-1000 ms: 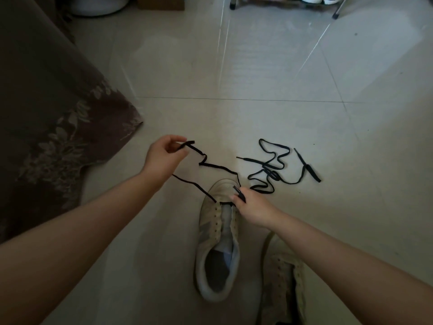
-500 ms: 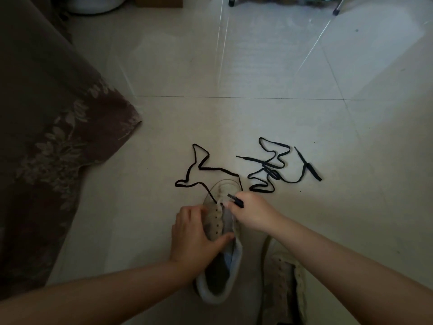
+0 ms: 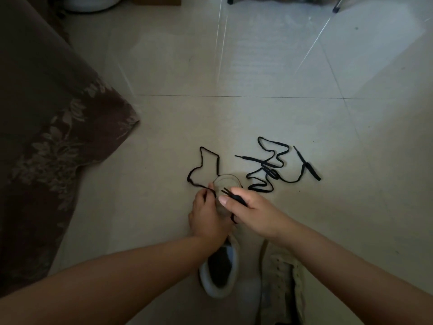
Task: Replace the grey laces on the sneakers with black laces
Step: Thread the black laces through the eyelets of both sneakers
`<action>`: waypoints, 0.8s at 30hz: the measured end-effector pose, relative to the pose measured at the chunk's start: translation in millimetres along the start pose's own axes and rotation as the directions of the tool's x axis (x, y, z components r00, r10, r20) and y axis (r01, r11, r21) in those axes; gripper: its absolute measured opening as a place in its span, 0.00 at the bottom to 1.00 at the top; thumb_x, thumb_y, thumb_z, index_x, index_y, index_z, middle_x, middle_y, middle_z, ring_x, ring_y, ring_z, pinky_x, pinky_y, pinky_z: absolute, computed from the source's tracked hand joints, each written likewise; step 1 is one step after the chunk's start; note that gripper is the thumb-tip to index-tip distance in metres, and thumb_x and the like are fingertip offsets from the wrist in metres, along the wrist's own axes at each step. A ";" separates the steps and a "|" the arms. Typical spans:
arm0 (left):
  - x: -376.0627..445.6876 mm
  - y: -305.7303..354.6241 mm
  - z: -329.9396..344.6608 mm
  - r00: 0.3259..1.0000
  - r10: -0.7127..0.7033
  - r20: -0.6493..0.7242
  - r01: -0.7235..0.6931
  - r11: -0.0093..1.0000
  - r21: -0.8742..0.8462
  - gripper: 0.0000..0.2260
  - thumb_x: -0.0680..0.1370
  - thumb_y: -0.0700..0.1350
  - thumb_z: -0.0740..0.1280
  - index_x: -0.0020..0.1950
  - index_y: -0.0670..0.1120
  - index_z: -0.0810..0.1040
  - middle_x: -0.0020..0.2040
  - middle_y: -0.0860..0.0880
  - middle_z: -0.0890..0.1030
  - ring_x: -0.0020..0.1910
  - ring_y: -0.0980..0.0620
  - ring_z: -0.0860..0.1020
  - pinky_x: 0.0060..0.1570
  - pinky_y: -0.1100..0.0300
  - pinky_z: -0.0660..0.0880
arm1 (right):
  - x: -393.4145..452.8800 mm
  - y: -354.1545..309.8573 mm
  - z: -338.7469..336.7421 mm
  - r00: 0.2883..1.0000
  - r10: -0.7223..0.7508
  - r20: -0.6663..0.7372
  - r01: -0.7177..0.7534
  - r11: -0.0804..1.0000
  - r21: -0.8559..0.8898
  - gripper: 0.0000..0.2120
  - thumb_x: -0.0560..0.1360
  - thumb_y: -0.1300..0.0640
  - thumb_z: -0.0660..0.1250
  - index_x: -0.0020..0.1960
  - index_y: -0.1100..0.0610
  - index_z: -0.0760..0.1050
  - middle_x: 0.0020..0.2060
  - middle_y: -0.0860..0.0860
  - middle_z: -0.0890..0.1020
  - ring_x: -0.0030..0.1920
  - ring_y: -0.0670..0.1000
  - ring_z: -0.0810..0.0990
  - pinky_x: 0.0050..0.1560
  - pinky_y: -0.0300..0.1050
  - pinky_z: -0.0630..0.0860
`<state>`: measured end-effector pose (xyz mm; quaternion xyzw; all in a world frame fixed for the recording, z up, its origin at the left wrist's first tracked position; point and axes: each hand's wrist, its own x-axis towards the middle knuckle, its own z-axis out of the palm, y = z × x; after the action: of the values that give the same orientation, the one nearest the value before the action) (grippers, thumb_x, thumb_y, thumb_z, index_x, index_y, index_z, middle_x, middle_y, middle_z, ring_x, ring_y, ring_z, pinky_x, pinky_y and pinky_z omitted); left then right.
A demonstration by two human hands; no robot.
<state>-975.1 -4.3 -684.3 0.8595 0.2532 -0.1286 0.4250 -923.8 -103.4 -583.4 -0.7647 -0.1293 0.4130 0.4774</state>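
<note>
A pale sneaker (image 3: 222, 275) stands on the floor, toe pointing away from me. A black lace (image 3: 203, 165) runs from its front eyelets and loops on the floor to the left of the toe. My left hand (image 3: 207, 219) lies over the sneaker's left side with fingers curled on that lace near the toe. My right hand (image 3: 251, 211) pinches the lace's other end above the eyelets. A second black lace (image 3: 274, 165) lies loose to the right. The second sneaker (image 3: 281, 275) sits at lower right, with no lace visible in it.
A dark brown flowered cloth (image 3: 46, 137) hangs down over the left side to the tiled floor (image 3: 257, 66). A white round object (image 3: 91, 2) and metal legs (image 3: 336, 7) stand at the far edge.
My left hand let go of the raised lace, came down onto the sneaker and now reaches to the lace by the toe. The lace dropped to the floor. My right hand stayed pinching the end.
</note>
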 end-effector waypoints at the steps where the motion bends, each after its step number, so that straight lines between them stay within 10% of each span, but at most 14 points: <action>1: 0.0 0.4 -0.7 1.000 0.007 0.002 -0.007 1.000 0.004 0.37 0.72 0.51 0.68 0.77 0.49 0.55 0.72 0.47 0.61 0.69 0.46 0.65 0.66 0.52 0.64 | -7.0 -3.3 -1.3 1.000 0.004 0.008 -0.005 0.998 0.061 0.11 0.81 0.56 0.58 0.40 0.47 0.69 0.28 0.35 0.76 0.32 0.33 0.74 0.36 0.27 0.68; 6: 11.4 1.5 -9.0 0.996 0.026 0.081 -0.024 1.000 -0.017 0.33 0.70 0.54 0.67 0.73 0.49 0.63 0.68 0.46 0.68 0.68 0.45 0.66 0.64 0.52 0.67 | -19.4 6.9 4.1 0.998 -0.010 -0.060 0.012 1.000 0.025 0.10 0.80 0.53 0.58 0.58 0.51 0.75 0.54 0.41 0.74 0.53 0.32 0.73 0.56 0.27 0.69; 9: 28.1 10.6 -27.0 0.979 0.139 0.152 -0.077 0.933 -0.353 0.32 0.65 0.56 0.70 0.67 0.57 0.65 0.66 0.47 0.69 0.65 0.49 0.71 0.64 0.53 0.69 | -20.8 12.3 7.9 0.998 -0.007 -0.069 0.010 0.999 0.046 0.13 0.81 0.50 0.56 0.59 0.46 0.77 0.53 0.40 0.77 0.53 0.31 0.73 0.51 0.22 0.67; 17: 36.4 13.8 -47.7 0.841 0.443 0.311 -0.344 0.881 -0.324 0.51 0.67 0.36 0.75 0.77 0.57 0.44 0.56 0.57 0.78 0.55 0.59 0.78 0.55 0.69 0.73 | 3.5 10.1 -3.8 0.945 0.184 -0.269 0.070 0.692 0.718 0.16 0.82 0.55 0.53 0.51 0.61 0.78 0.51 0.54 0.83 0.57 0.49 0.80 0.57 0.41 0.77; 21: 24.0 4.7 -31.6 0.825 0.501 0.262 -0.430 0.857 -0.284 0.47 0.67 0.41 0.76 0.76 0.54 0.49 0.61 0.68 0.70 0.58 0.65 0.73 0.54 0.68 0.71 | 5.1 -0.2 -0.7 0.958 0.167 -0.234 0.080 0.626 0.776 0.15 0.82 0.57 0.54 0.46 0.66 0.73 0.43 0.60 0.81 0.45 0.54 0.82 0.48 0.42 0.79; 24: 26.6 5.7 -29.0 0.852 0.486 0.193 -0.461 0.872 -0.163 0.41 0.71 0.33 0.68 0.74 0.56 0.48 0.40 0.62 0.75 0.37 0.54 0.76 0.36 0.68 0.67 | 2.8 -7.8 4.7 0.971 0.161 -0.178 0.046 0.604 0.796 0.15 0.82 0.56 0.54 0.37 0.58 0.62 0.31 0.56 0.73 0.25 0.51 0.75 0.38 0.47 0.77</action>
<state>-949.5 24.5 -674.5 0.8499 -0.0104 -0.1034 0.5165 -924.1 -94.9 -579.3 -0.5193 0.1489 0.3505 0.7650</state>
